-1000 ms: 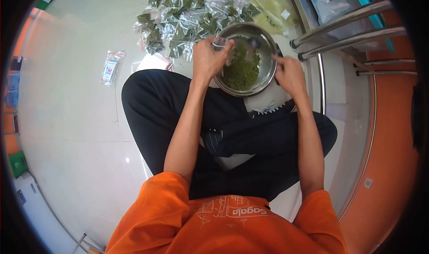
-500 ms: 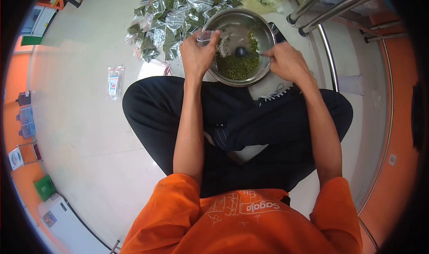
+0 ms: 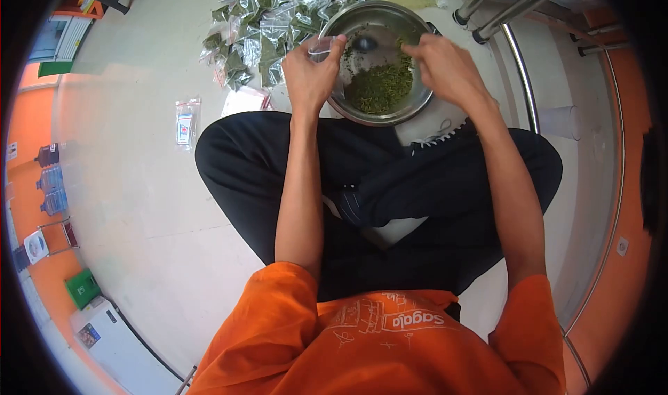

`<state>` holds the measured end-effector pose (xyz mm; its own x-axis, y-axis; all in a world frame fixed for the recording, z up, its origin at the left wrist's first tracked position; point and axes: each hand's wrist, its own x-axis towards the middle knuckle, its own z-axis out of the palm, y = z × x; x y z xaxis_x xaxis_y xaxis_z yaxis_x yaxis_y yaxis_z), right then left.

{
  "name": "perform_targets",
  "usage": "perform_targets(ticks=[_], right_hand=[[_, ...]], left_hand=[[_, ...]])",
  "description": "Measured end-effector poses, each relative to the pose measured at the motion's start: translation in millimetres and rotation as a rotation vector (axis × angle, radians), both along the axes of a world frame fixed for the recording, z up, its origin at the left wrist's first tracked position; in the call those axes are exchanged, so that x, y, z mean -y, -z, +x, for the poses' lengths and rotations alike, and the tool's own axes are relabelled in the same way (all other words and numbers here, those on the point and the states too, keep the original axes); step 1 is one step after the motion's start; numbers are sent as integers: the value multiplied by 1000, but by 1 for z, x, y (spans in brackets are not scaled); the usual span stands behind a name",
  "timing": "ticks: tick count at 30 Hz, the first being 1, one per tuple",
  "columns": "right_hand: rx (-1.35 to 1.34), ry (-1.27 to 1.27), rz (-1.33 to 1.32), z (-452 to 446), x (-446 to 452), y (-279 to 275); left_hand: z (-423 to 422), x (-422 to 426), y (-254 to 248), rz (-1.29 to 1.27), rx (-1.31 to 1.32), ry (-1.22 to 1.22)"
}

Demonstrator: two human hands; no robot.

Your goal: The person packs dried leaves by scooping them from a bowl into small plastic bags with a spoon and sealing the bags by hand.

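Observation:
A steel bowl (image 3: 387, 121) stands on the floor in front of my crossed legs, with chopped dried green leaves (image 3: 379, 90) gathered in its lower part. At its left rim my left hand (image 3: 311, 77) pinches a small clear plastic bag (image 3: 324, 45) between thumb and fingers; the bag's lower part hangs by the bowl's inner wall. Over the right rim, my right hand (image 3: 449, 68) is closed around the handle of a spoon (image 3: 364, 44). The spoon's dark rounded end is near the far left inside of the bowl, and its handle is blurred.
Beyond the bowl lies a heap of filled clear zip bags (image 3: 268, 30). A stack of flat bags (image 3: 245, 100) and a packet (image 3: 186, 124) rest on the floor to the left. Metal rack legs (image 3: 518, 75) stand at right, near a translucent cup (image 3: 562, 122).
The spoon's end has moved away from me and left inside the bowl, and my right hand has risen slightly. My left hand keeps its hold on the plastic bag. The view has shifted slightly.

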<state>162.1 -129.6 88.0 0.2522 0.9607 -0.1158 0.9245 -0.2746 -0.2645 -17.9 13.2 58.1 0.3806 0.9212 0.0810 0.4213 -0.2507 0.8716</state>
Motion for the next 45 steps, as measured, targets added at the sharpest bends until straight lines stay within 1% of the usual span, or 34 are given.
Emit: perform_targets(ticks=[2, 4, 6, 7, 8, 9, 10, 12, 13, 15, 16, 18, 19, 21, 24, 25, 27, 29, 31, 32, 34, 35, 36, 38, 40, 42, 43, 45], right_hand=[[81, 86, 170, 4, -10, 5], [105, 46, 202, 1, -12, 11], [74, -138, -106, 1, -5, 12], [79, -147, -109, 1, 1, 7], [86, -114, -57, 3, 7, -1], [93, -85, -7, 3, 8, -6], [97, -105, -17, 4, 3, -5], [108, 56, 144, 8, -8, 3], [109, 50, 138, 7, -10, 7], [143, -73, 110, 4, -13, 12], [146, -75, 107, 5, -7, 10], [227, -97, -57, 11, 8, -4], [236, -118, -64, 13, 8, -10], [271, 125, 58, 16, 7, -18], [365, 62, -45, 19, 9, -4], [345, 4, -125, 22, 15, -2], [333, 5, -93, 21, 25, -3], [319, -13, -71, 16, 25, -5], [310, 162, -61, 10, 23, -5], [315, 159, -63, 8, 24, -4], [197, 94, -174, 3, 28, 7], [133, 86, -132, 4, 32, 17], [139, 75, -129, 4, 31, 22], [-143, 76, -70, 3, 29, 32], [-189, 62, -68, 1, 21, 38], [-488, 91, -161, 0, 13, 42], [-484, 90, -155, 3, 11, 45], [-815, 217, -260, 10, 8, 51]], left_hand=[[0, 1, 0, -17, 16, -3], [0, 1, -1, 19, 44, 27], [-1, 1, -1, -9, 45, 33], [-2, 0, 0, -40, 49, 37], [-2, -1, 1, -45, 56, 21], [-2, -1, 1, -5, 45, 34], [-2, -1, 1, 32, 32, 47], [-1, 0, 2, 15, 38, 41], [-1, 0, 1, 34, 56, 43], [-1, 0, 2, 51, 77, 47], [-2, -1, 4, 66, 53, 47], [-3, -4, 7, 74, 39, 26], [-3, -5, 8, 85, 34, 37], [-3, -6, 9, 98, 20, 33], [-2, -7, 10, 35, 41, 46], [-2, -7, 10, 35, 47, 51], [-6, -8, 10, -21, 85, 39], [-4, -10, 10, 16, 83, 18], [-4, -8, 9, 53, 93, 27], [-5, -9, 10, 51, 97, 24], [-5, -10, 12, 6, 107, 27], [-5, -11, 11, 8, 113, 19], [-6, -9, 8, -11, 124, 15], [-7, -7, 3, -34, 138, 1], [-7, -7, 1, -28, 129, 18], [-7, -7, 2, -21, 128, 16], [-6, -7, 2, -12, 126, 19], [-6, -8, 5, -24, 125, 19]])
